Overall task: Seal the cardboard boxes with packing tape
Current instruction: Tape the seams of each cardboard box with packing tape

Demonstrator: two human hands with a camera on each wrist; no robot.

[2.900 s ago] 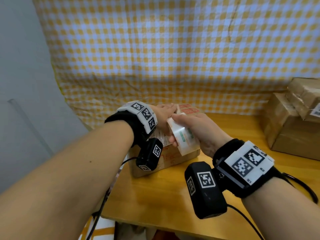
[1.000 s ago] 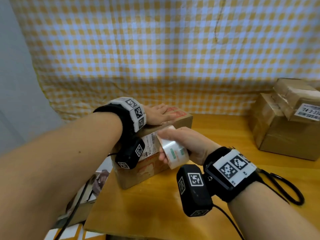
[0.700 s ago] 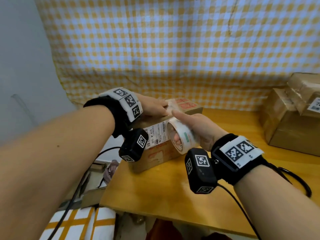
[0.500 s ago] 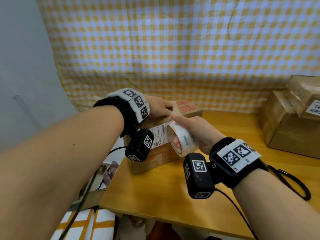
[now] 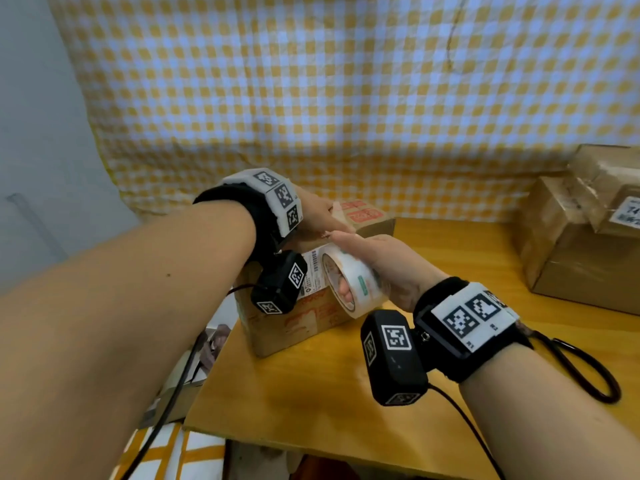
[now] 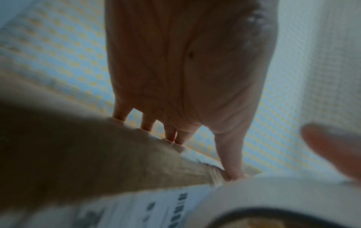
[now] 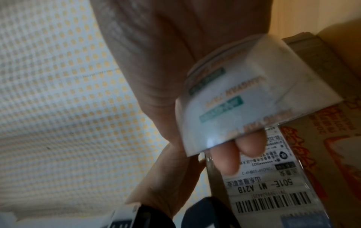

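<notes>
Box: I see the cardboard box point(image 5: 304, 320) sitting at the near-left corner of the worktop point(image 5: 311, 403), with a white shipping label point(image 7: 273, 185) on the side facing me.
Tape roll: the roll of clear packing tape point(image 5: 353, 282) hangs just in front of the box's upper near edge, over the label; a clear strip runs from it across the label in the right wrist view.
Right hand: my right hand point(image 5: 384, 268) grips the roll, fingers point(image 7: 230, 160) threaded through its core and the thumb stretched along the top.
Left hand: my left hand point(image 5: 318, 216) lies flat on the box top, fingers point(image 6: 148, 121) straight and pressing down at the edge, holding nothing.
Other boxes: a stack of brown boxes point(image 5: 585, 237) stands well apart at the right end of the worktop.
Backdrop: a yellow-and-white checked cloth point(image 5: 346, 98) hangs behind the worktop.
</notes>
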